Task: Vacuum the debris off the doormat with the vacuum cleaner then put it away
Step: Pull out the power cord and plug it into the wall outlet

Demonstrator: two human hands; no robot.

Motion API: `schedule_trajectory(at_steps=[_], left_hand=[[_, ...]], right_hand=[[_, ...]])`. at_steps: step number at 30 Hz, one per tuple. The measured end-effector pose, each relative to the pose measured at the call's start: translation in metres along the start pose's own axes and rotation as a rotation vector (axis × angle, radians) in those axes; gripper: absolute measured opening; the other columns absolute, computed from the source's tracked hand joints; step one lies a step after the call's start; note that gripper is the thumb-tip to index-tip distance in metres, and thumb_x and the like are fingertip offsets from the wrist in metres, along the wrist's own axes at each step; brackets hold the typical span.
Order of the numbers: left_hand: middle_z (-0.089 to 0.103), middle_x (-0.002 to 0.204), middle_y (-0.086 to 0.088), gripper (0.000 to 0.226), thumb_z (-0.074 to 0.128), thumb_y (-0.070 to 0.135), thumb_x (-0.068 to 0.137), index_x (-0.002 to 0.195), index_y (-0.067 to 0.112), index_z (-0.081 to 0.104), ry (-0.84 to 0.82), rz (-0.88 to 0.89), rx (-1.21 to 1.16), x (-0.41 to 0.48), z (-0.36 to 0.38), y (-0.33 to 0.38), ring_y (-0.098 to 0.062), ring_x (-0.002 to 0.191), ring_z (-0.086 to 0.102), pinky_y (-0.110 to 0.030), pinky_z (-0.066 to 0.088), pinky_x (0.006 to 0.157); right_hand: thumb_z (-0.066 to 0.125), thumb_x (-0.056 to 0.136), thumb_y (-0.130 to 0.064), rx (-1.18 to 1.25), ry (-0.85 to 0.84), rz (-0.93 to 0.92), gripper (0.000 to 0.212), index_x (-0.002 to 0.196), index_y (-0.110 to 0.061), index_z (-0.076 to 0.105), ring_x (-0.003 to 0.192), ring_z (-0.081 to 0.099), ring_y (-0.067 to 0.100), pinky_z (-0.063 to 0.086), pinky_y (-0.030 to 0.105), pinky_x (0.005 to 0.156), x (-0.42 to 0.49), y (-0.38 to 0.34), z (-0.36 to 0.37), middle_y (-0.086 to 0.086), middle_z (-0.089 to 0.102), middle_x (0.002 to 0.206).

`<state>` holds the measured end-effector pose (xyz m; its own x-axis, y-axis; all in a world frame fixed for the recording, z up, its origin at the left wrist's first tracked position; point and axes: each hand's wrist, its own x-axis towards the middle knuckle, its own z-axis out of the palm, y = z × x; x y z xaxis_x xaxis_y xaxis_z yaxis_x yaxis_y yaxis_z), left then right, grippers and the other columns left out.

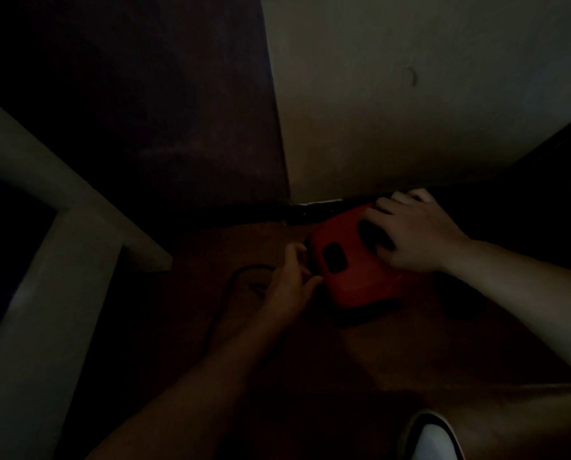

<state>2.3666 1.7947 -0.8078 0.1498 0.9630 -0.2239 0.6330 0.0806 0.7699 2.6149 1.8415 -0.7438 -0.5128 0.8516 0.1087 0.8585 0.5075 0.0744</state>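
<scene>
**Handling red vacuum at the wall, dim corner**

Red vacuum cleaner (pixel 353 263) sits on the floor against the far wall (pixel 410 94), right of centre. Right hand (pixel 416 234) spread flat on its far end. Left hand (pixel 290 277) curled at its left edge, pinching something; can't tell what. Likely put-away or cord step. Next: secure the cord (pixel 231 287), then release. No doormat visible; very dark.
</scene>
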Motion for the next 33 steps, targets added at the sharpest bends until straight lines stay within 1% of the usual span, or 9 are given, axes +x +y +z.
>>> schedule_trajectory(at_steps=[5,12,15,17,20,25,28,31,33], left_hand=[[0.071,0.100,-0.005,0.015,0.066,0.019,0.093,0.106,0.016,0.072,0.057,0.255,0.241,0.004,-0.002,-0.015,-0.018,0.089,0.066,-0.035,0.054,0.081],[0.051,0.121,-0.005,0.027,0.069,0.037,0.088,0.107,0.019,0.070,-0.046,0.416,0.673,0.010,-0.024,-0.017,-0.022,0.114,0.044,-0.036,0.036,0.092],[0.065,0.113,-0.006,0.019,0.065,0.024,0.094,0.104,0.008,0.069,-0.261,0.404,0.515,0.004,-0.018,-0.015,-0.017,0.105,0.058,-0.026,0.041,0.090],[0.069,0.109,-0.006,0.019,0.063,0.020,0.096,0.104,0.004,0.070,-0.311,0.285,0.391,-0.002,-0.015,-0.022,-0.009,0.096,0.060,-0.009,0.036,0.074],[0.071,0.110,-0.016,0.022,0.064,0.015,0.095,0.103,-0.004,0.071,-0.347,0.063,0.228,-0.003,-0.009,-0.043,-0.018,0.094,0.063,-0.005,0.038,0.070],[0.070,0.112,-0.014,0.021,0.058,0.015,0.097,0.108,0.001,0.070,-0.174,-0.150,0.190,0.006,-0.007,-0.067,-0.023,0.101,0.064,-0.014,0.039,0.072],[0.073,0.095,-0.009,0.019,0.064,0.034,0.090,0.088,0.015,0.069,-0.040,-0.249,0.172,0.018,-0.015,-0.088,-0.018,0.080,0.066,-0.027,0.051,0.075],[0.062,0.069,-0.004,0.017,0.063,0.011,0.095,0.080,0.015,0.057,0.183,-0.189,-0.105,0.020,-0.033,-0.080,-0.002,0.053,0.058,-0.026,0.049,0.059],[0.059,0.073,0.000,0.015,0.058,0.006,0.096,0.085,0.015,0.055,0.261,-0.085,-0.234,0.014,-0.047,-0.062,0.003,0.053,0.055,-0.019,0.046,0.055]], right_hand=[[0.070,0.073,-0.048,-0.001,-0.008,0.003,0.057,0.124,-0.027,0.055,0.102,0.059,0.028,0.038,0.044,0.094,0.000,0.000,-0.001,0.002,0.061,0.109],[0.073,0.072,-0.045,-0.015,0.006,0.006,0.057,0.123,-0.026,0.055,0.100,0.059,0.028,0.038,0.043,0.093,0.000,-0.001,-0.001,0.002,0.062,0.107],[0.072,0.073,-0.046,-0.014,0.019,0.002,0.056,0.123,-0.026,0.055,0.100,0.059,0.028,0.038,0.043,0.092,0.000,-0.001,0.000,0.002,0.062,0.107],[0.072,0.073,-0.046,-0.018,0.023,0.002,0.056,0.122,-0.026,0.056,0.100,0.059,0.029,0.038,0.044,0.093,0.000,-0.001,0.001,0.003,0.062,0.108],[0.074,0.071,-0.045,-0.019,0.034,0.001,0.057,0.122,-0.024,0.057,0.099,0.060,0.030,0.039,0.044,0.092,0.000,0.000,0.001,0.004,0.062,0.106],[0.071,0.073,-0.047,-0.020,0.008,0.025,0.057,0.123,-0.025,0.056,0.101,0.059,0.029,0.038,0.043,0.092,0.003,-0.003,-0.001,0.004,0.061,0.106],[0.070,0.072,-0.047,-0.025,-0.013,0.026,0.058,0.124,-0.026,0.055,0.102,0.059,0.029,0.039,0.044,0.093,0.003,-0.004,-0.003,0.003,0.061,0.107],[0.071,0.073,-0.047,-0.010,-0.018,0.026,0.058,0.125,-0.025,0.056,0.102,0.059,0.030,0.038,0.044,0.093,0.002,-0.003,-0.003,0.003,0.061,0.107],[0.068,0.075,-0.048,-0.008,-0.043,0.035,0.058,0.127,-0.026,0.056,0.105,0.057,0.029,0.036,0.044,0.095,0.003,-0.003,-0.003,0.003,0.061,0.110]])
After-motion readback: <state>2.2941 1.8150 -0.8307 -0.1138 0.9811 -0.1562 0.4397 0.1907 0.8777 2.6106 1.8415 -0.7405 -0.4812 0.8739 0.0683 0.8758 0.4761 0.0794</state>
